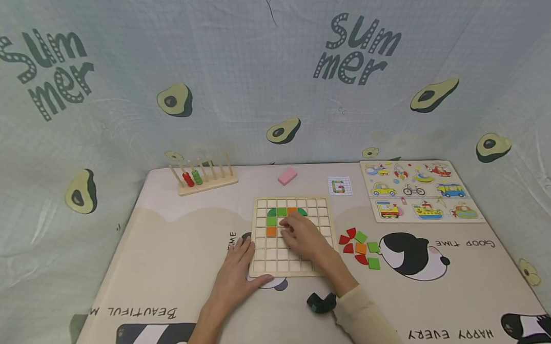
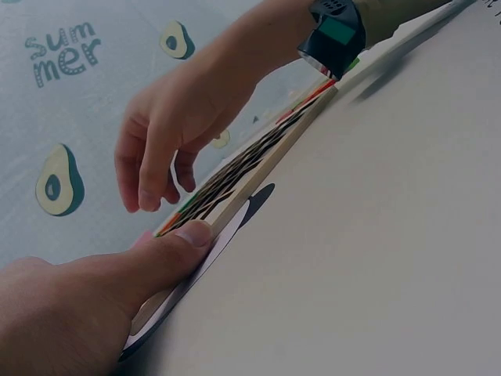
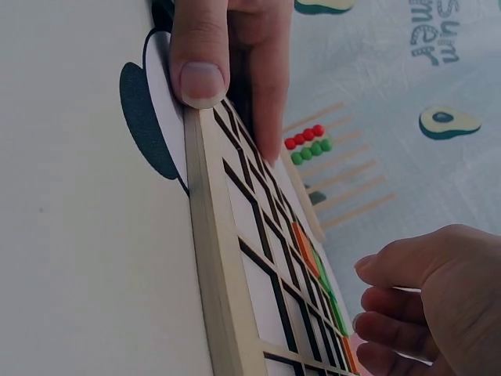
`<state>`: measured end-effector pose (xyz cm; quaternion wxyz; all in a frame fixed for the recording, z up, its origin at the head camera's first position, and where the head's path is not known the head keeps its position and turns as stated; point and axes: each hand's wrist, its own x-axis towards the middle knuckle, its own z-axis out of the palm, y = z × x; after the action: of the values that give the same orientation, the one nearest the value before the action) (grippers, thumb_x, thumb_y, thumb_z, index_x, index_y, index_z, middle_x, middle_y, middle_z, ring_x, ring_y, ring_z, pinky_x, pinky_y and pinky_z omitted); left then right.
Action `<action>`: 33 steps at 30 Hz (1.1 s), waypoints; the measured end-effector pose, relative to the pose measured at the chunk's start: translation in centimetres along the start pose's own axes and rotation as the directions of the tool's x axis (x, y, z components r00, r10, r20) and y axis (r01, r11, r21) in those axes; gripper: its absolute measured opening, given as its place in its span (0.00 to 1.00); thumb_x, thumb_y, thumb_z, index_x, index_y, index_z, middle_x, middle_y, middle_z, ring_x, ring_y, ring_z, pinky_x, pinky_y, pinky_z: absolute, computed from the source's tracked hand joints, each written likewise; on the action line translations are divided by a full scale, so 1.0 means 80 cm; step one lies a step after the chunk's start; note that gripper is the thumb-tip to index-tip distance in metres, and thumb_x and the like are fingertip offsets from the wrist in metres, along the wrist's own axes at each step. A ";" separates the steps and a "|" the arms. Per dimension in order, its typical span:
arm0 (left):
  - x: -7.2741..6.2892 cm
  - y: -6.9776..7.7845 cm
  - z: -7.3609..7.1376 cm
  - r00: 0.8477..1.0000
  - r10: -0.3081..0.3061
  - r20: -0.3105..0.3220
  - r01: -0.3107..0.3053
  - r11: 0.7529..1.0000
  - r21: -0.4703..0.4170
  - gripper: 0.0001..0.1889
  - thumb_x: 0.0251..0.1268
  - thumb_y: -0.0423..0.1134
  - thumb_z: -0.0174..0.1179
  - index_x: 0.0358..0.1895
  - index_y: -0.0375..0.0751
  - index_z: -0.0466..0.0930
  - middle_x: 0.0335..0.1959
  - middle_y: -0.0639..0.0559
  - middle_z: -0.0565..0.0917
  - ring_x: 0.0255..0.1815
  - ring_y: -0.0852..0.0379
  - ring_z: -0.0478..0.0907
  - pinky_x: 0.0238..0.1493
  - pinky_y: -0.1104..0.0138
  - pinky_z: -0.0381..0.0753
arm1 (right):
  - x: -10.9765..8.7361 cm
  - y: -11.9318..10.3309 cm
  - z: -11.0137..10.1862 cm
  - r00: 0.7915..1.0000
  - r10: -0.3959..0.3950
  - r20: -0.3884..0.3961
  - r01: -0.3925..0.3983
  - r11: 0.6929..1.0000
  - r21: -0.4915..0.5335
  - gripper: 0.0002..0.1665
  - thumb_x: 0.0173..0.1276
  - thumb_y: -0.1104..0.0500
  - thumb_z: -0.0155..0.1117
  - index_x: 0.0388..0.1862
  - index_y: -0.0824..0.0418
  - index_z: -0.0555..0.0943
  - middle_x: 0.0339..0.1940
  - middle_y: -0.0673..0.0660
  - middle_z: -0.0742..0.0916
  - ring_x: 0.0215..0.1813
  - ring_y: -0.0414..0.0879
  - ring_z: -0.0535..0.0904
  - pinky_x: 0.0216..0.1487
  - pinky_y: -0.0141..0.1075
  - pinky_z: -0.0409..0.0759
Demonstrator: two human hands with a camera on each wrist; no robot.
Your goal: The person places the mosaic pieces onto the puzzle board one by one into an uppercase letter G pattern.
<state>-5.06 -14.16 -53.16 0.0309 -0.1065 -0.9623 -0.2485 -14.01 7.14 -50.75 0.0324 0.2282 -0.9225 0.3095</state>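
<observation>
Across the lower half of the head view a table is spread, with a vehicle puzzle laid at its upper right. The wooden grid board lies flat near the centre. Its lower left is steadied by the left hand, whose fingers are laid out along the left edge, the thumb pressed on the near rim. The right hand is poised over the middle cells, its fingers loosely bent; no tile can be seen between finger and thumb. Right of the board, loose tiles in red, green and orange are scattered below the pattern card. Six set tiles are seated toward the board's upper left, in an arch running down one side.

The step in hand is judged to be the card's G being copied, partly done. For the next move, a loose tile would need to be picked up, matched to the card and seated squarely.
</observation>
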 end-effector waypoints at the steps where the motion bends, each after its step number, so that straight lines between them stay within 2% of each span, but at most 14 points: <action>1: 0.000 0.000 0.000 1.000 -0.001 0.001 0.001 1.000 0.000 0.51 0.53 0.66 0.69 0.73 0.33 0.67 0.77 0.40 0.66 0.81 0.40 0.57 0.81 0.47 0.59 | -0.001 0.000 -0.001 1.000 0.001 -0.006 -0.001 1.000 0.000 0.12 0.71 0.59 0.63 0.51 0.59 0.84 0.44 0.51 0.84 0.44 0.42 0.79 0.47 0.36 0.85; 10: 0.001 -0.001 0.000 1.000 -0.005 0.003 0.005 1.000 -0.005 0.51 0.53 0.66 0.69 0.73 0.33 0.67 0.77 0.41 0.65 0.81 0.40 0.56 0.81 0.48 0.59 | -0.010 0.003 -0.012 0.999 0.005 -0.034 -0.005 1.000 -0.018 0.14 0.70 0.58 0.65 0.52 0.58 0.83 0.45 0.51 0.84 0.45 0.42 0.79 0.49 0.37 0.86; 17: 0.001 -0.002 0.000 1.000 0.002 -0.007 -0.002 1.000 -0.005 0.51 0.53 0.66 0.68 0.73 0.33 0.67 0.77 0.41 0.66 0.81 0.40 0.57 0.81 0.48 0.59 | -0.016 0.013 -0.022 0.998 -0.002 -0.056 0.004 0.999 0.032 0.15 0.67 0.60 0.68 0.51 0.60 0.83 0.46 0.53 0.85 0.46 0.46 0.81 0.51 0.39 0.87; 23: 0.000 -0.001 0.000 1.000 -0.001 -0.010 0.001 1.000 -0.017 0.51 0.53 0.66 0.69 0.72 0.33 0.67 0.77 0.41 0.66 0.81 0.40 0.57 0.81 0.48 0.59 | -0.022 0.021 -0.030 0.997 0.016 -0.074 -0.015 1.000 0.023 0.16 0.66 0.59 0.68 0.52 0.60 0.82 0.48 0.53 0.85 0.48 0.46 0.80 0.53 0.41 0.87; 28: 0.000 -0.001 0.002 1.000 -0.006 -0.007 0.006 1.000 -0.023 0.51 0.53 0.66 0.69 0.73 0.33 0.67 0.77 0.41 0.66 0.81 0.40 0.57 0.81 0.48 0.59 | -0.029 0.030 -0.038 0.996 0.009 -0.087 -0.008 1.000 0.015 0.17 0.67 0.59 0.67 0.53 0.61 0.82 0.49 0.53 0.85 0.49 0.46 0.79 0.52 0.41 0.87; 33: 0.000 -0.001 0.001 1.000 -0.003 -0.012 0.002 1.000 -0.031 0.51 0.52 0.66 0.69 0.73 0.33 0.67 0.77 0.41 0.66 0.81 0.40 0.57 0.81 0.48 0.59 | -0.037 0.040 -0.046 0.991 0.000 -0.136 0.001 1.000 0.006 0.17 0.66 0.61 0.68 0.52 0.63 0.82 0.48 0.54 0.85 0.47 0.46 0.79 0.48 0.42 0.86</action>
<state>-5.05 -14.20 -53.31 0.0346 -0.1042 -0.9582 -0.2642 -13.10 12.72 -50.12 0.0947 0.2068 -0.9172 0.3273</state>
